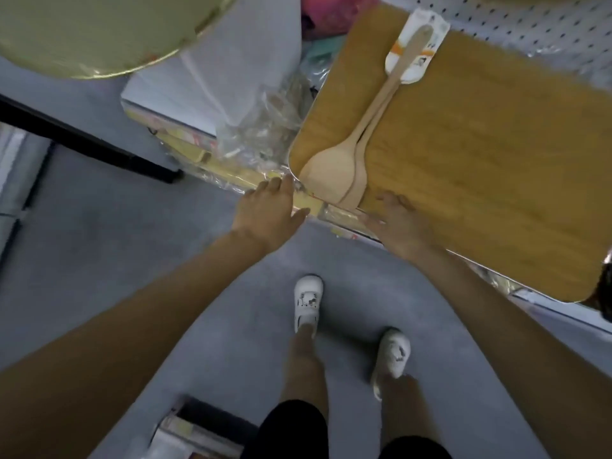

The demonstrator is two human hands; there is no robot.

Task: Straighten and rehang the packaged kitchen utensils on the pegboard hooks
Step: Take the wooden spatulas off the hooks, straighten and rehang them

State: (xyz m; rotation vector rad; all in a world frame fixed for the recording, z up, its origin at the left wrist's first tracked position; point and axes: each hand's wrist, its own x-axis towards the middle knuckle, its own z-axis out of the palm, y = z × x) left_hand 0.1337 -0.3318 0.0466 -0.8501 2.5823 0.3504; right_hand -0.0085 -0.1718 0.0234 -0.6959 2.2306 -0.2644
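Free room: the grey floor (99,210) below and to the left of the arms is the widest open passage, and a narrow gap lies between the left hand (268,210) and the right hand (400,223), under the lower corner of the wooden cutting board (480,167). Obstacles: the board — carded wooden spoons (328,170) lying across its face — hides the pegboard (556,31) except at top right; crinkled clear-plastic packs (258,134) crowd its left edge, while a black bar (82,134) and a round gold-rimmed disc (82,34) close the upper left.

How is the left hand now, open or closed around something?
Open. The left hand has straight fingers near the lower corner of the wooden cutting board, curled round nothing.
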